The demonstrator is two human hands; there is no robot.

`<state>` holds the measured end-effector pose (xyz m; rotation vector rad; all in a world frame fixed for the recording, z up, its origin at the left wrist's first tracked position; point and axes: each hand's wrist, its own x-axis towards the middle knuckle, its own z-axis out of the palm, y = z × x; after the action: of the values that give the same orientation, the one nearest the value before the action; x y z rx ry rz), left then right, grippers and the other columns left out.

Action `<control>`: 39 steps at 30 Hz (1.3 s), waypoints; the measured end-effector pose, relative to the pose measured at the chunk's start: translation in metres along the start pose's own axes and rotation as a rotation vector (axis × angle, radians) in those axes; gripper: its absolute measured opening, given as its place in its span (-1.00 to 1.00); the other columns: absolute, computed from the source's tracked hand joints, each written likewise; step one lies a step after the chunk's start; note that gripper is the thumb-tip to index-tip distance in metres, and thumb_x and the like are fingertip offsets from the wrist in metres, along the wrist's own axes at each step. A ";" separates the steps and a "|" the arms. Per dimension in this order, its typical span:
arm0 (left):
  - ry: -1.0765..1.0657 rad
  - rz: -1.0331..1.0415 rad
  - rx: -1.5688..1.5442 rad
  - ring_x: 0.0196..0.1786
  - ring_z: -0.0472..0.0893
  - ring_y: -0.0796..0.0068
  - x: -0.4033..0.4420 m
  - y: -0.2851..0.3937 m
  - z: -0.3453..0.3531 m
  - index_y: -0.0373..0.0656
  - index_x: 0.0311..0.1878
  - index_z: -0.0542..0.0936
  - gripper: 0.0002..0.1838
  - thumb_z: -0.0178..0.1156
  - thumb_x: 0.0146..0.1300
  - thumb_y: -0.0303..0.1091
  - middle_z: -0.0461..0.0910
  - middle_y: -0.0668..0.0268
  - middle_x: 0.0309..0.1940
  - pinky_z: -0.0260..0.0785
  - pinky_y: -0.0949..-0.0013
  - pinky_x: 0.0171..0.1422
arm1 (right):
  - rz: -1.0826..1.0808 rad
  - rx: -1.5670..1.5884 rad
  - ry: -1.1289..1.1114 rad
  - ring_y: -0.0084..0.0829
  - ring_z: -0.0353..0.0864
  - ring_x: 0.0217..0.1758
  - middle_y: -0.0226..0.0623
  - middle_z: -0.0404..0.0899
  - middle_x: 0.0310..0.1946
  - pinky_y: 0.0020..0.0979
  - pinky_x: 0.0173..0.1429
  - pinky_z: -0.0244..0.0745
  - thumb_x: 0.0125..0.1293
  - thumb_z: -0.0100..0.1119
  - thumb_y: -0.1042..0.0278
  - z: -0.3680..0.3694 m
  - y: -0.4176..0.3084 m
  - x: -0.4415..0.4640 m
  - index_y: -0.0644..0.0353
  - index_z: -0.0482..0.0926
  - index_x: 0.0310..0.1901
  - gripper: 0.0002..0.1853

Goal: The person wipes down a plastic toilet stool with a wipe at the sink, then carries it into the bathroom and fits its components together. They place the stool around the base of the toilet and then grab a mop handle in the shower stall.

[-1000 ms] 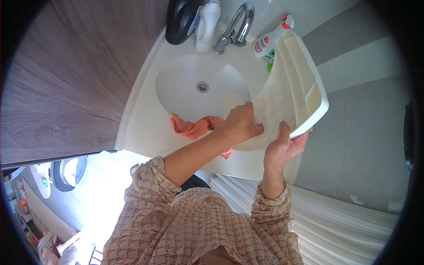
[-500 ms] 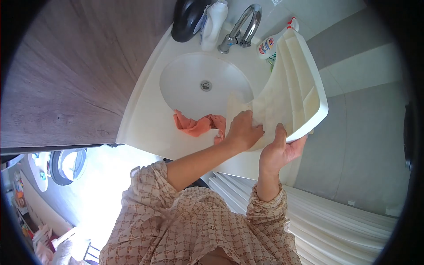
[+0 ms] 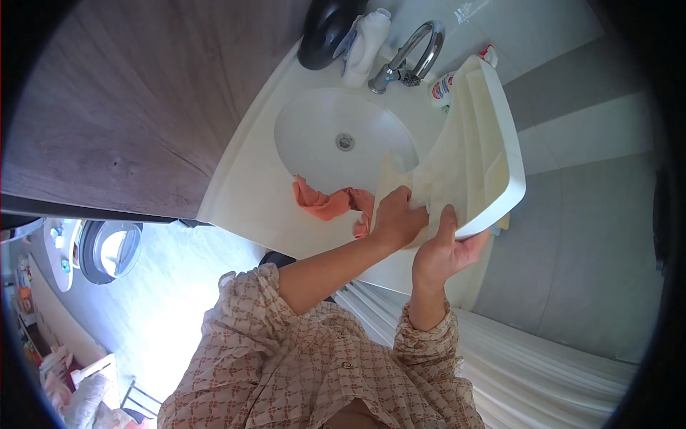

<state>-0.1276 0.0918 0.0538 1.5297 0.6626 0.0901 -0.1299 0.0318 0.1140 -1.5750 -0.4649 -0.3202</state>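
Note:
A large white plastic panel (image 3: 464, 154) with raised ribs and a rounded rim is held tilted over the right side of the basin and the counter. My right hand (image 3: 443, 250) grips its near rim, thumb on the ribbed face and fingers underneath. On the panel's lower left part rests my left hand (image 3: 400, 218), its fingers curled; what may be inside them is hidden. A crumpled coral cloth (image 3: 329, 202) lies at the basin's front edge, beside the left hand.
The white oval sink (image 3: 307, 129) has a chrome faucet (image 3: 411, 61) behind it. A white bottle (image 3: 366, 46) and a black rounded object (image 3: 330, 32) stand at the back left. Partly behind the panel is a spray bottle (image 3: 441, 89). A wooden panel (image 3: 128, 100) borders the left.
The view has shifted a little, so the sink appears farther right. Both hands and the panel have moved slightly left relative to the sink. Both hands stay on the panel, and the cloth remains put.

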 end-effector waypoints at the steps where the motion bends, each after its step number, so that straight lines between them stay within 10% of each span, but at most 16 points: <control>1: 0.001 0.027 0.031 -0.36 0.52 0.37 0.001 0.001 -0.001 -0.34 -0.20 0.51 -0.67 0.15 0.04 -0.27 0.52 0.19 -0.48 0.34 0.30 -0.24 | -0.002 0.020 0.000 -0.44 0.46 0.04 -0.21 0.47 0.01 -0.41 0.14 0.35 0.20 0.02 0.68 0.001 -0.001 0.000 0.33 0.36 0.12 -0.59; 15: -0.328 0.041 -0.929 -0.04 0.56 0.45 0.029 -0.081 -0.044 -0.25 -0.05 0.48 -0.52 -0.11 -0.12 -0.75 0.55 0.23 -0.11 0.42 0.34 0.10 | 0.035 -0.017 0.137 -0.47 0.50 -0.08 -0.27 0.54 -0.11 -0.45 0.08 0.35 0.12 0.07 0.64 -0.011 0.012 0.029 0.36 0.47 -0.01 -0.65; 24: -0.114 0.586 -0.523 -0.14 0.60 0.53 0.044 -0.031 -0.028 -0.22 -0.11 0.52 -0.62 0.14 -0.04 -0.75 0.57 0.29 -0.16 0.49 0.42 -0.04 | 0.038 -0.008 0.147 -0.47 0.50 -0.07 -0.27 0.55 -0.12 -0.46 0.10 0.34 0.11 0.06 0.63 -0.012 0.017 0.037 0.36 0.48 -0.01 -0.65; 39: -0.098 0.655 0.059 -0.34 0.59 0.31 0.066 0.005 -0.017 -0.19 -0.23 0.49 -0.71 0.30 -0.06 -0.58 0.57 0.22 -0.42 0.44 0.29 -0.21 | 0.051 0.019 0.060 -0.46 0.45 0.01 -0.29 0.46 -0.04 -0.44 0.15 0.31 0.14 0.03 0.64 -0.008 0.015 0.035 0.31 0.40 0.08 -0.59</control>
<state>-0.0796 0.1371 0.0378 1.7452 0.0658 0.4900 -0.0916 0.0269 0.1175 -1.5522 -0.3795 -0.3218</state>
